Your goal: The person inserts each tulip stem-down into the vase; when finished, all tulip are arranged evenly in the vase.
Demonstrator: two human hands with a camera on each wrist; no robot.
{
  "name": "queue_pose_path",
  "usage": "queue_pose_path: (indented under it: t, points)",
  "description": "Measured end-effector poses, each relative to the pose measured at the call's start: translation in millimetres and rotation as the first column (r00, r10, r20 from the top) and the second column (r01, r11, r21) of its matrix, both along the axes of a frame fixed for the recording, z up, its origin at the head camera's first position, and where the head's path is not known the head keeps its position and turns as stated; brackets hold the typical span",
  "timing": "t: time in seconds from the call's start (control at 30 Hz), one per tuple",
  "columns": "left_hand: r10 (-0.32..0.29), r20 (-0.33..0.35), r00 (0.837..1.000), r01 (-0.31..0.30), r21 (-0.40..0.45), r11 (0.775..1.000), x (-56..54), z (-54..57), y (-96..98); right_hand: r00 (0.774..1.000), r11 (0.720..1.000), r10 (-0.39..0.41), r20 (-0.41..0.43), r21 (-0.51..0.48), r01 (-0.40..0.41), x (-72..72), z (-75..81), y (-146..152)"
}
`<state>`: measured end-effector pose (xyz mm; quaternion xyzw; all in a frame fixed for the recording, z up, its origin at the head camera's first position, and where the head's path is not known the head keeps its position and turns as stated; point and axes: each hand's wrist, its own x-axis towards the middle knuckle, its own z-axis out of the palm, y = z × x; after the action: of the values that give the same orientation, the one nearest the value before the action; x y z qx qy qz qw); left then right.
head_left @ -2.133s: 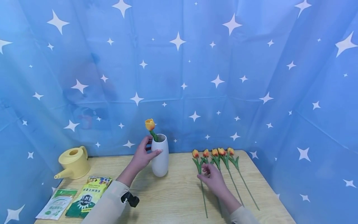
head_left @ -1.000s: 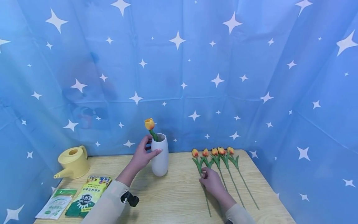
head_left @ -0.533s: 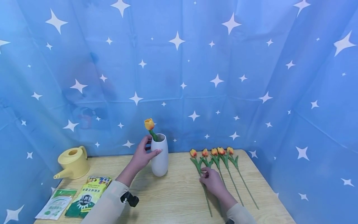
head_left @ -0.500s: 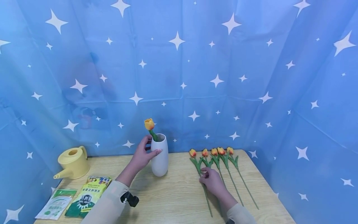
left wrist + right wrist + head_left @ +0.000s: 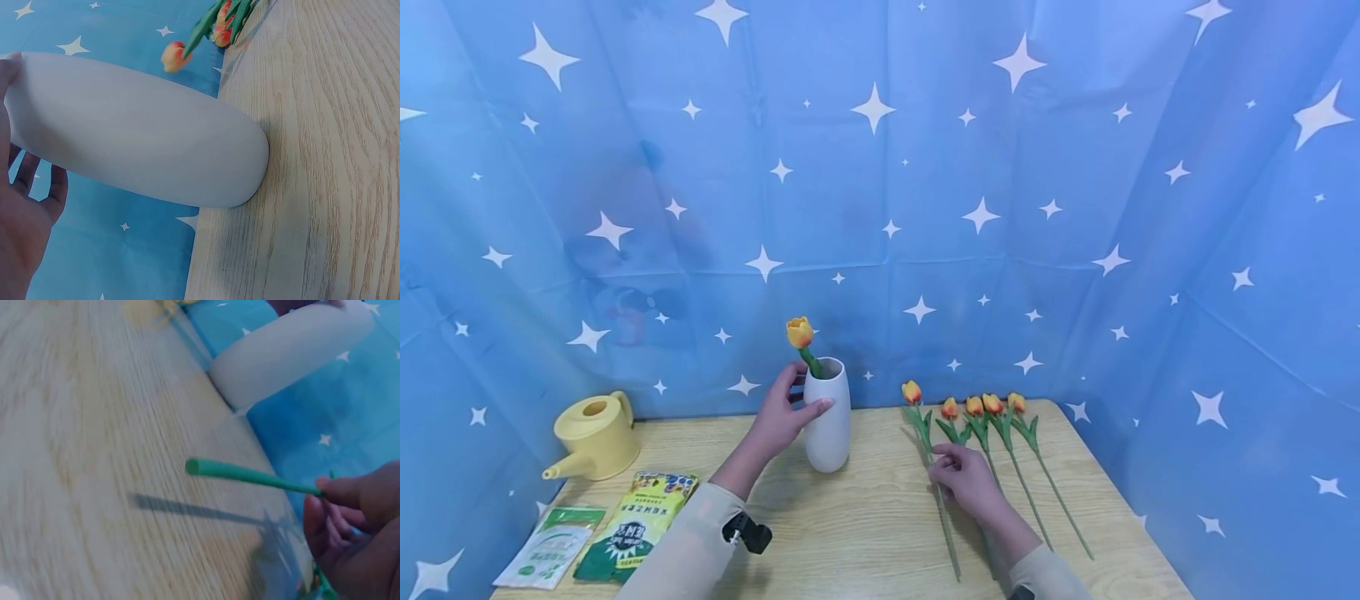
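A white vase (image 5: 829, 429) stands upright near the table's back edge, with one yellow-orange tulip (image 5: 801, 333) leaning out of its mouth. My left hand (image 5: 784, 417) grips the vase around its upper part, thumb across the front. In the right wrist view my right hand (image 5: 359, 522) pinches the green stem (image 5: 244, 474) of another tulip (image 5: 912, 392), and the stem's lower end casts a shadow on the table apart from it. Several more tulips (image 5: 991, 404) lie in a row to the right, their stems partly hidden by my right hand.
On the left stand a yellow watering can (image 5: 597, 437) and, before it, a yellow-green packet (image 5: 638, 525) beside a white-green packet (image 5: 550, 546). A blue star-patterned curtain (image 5: 880, 208) hangs behind the wooden table (image 5: 850, 533).
My right hand has taken hold of the leftmost tulip by its stem and raised it slightly, its head shifting left and up. My left hand keeps its grip on the vase.
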<state>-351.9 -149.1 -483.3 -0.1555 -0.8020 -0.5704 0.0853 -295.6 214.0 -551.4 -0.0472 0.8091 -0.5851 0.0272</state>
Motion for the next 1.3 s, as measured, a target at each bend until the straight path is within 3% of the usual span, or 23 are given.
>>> queue_pose_path:
  t: [0.63, 0.87, 1.07, 1.3]
  points:
    - [-0.003, -0.002, 1.0, 0.003, 0.003, 1.0, 1.5, 2.2, 0.1, 0.995, 0.973, -0.093, 0.021, -0.212, 0.095, -3.3, 6.3, -11.1]
    - [0.004, 0.005, 1.0, -0.004, 0.004, 1.0, 1.6, 1.8, 0.6, 0.99, 0.937, -0.136, 0.034, -0.32, 0.14, -4.2, 11.1, -17.0]
    - [0.002, 0.001, 1.0, -0.002, 0.001, 1.0, 1.0, 1.2, 0.7, 0.992, 0.905, -0.121, 0.03, -0.408, 0.123, -5.0, 14.0, -19.8]
    - [0.003, 0.005, 1.0, -0.003, 0.0, 1.0, 0.6, 0.5, 0.5, 0.992, 0.91, -0.128, 0.014, -0.397, 0.123, -8.3, 15.5, -20.6]
